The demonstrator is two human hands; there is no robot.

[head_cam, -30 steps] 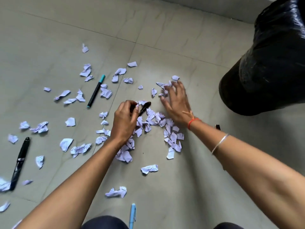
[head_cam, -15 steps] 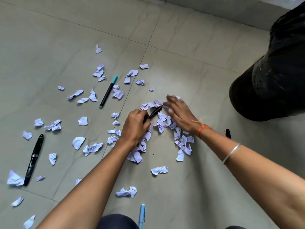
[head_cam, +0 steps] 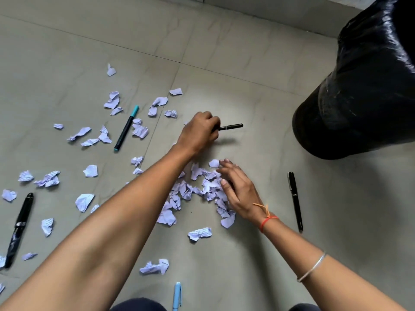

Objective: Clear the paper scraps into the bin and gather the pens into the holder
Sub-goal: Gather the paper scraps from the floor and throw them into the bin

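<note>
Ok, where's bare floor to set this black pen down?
Bare tile lies between the held black pen and the black-bagged bin, and right of the lying black pen. Crowded: torn pale paper scraps under the right hand and leftwards.

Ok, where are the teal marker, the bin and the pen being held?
teal marker (head_cam: 126, 129): head view, middle of barrel.
bin (head_cam: 359, 108): head view, black side wall.
held pen (head_cam: 231, 126): head view, exposed barrel.
</note>
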